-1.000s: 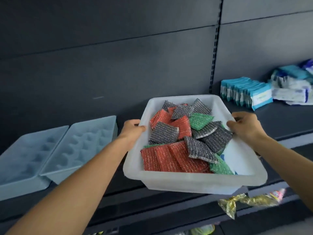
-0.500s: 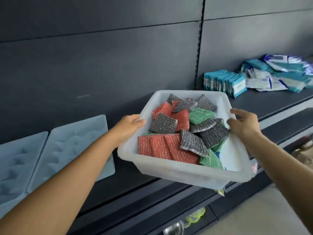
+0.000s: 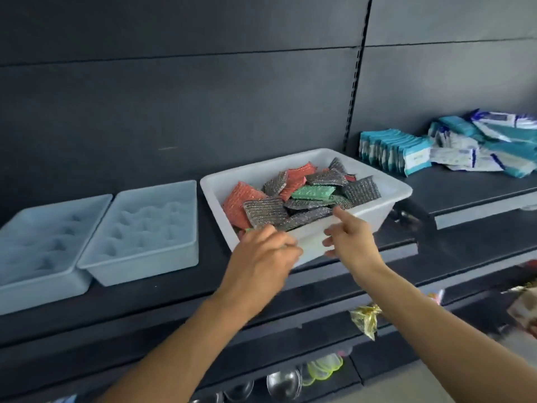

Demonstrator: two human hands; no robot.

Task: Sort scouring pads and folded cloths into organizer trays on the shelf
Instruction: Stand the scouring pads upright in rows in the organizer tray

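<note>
white bin [image 3: 374, 216] of red, grey and green scouring pads [image 3: 263, 209] sits on the shelf [image 3: 180, 289] at frame centre, just right of two pale blue trays [image 3: 145, 266]. left hand [image 3: 261, 257] at the bin's near wall, fingers curled, blurred: grip cannot be told. right hand [image 3: 351, 237] fingers loosely spread, forefinger on the rim.

No legible text, only blurred print on packets [image 3: 395, 154].

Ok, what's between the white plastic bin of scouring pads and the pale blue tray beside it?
Head view: only bare dark shelf between the white plastic bin and pale blue tray.
</note>
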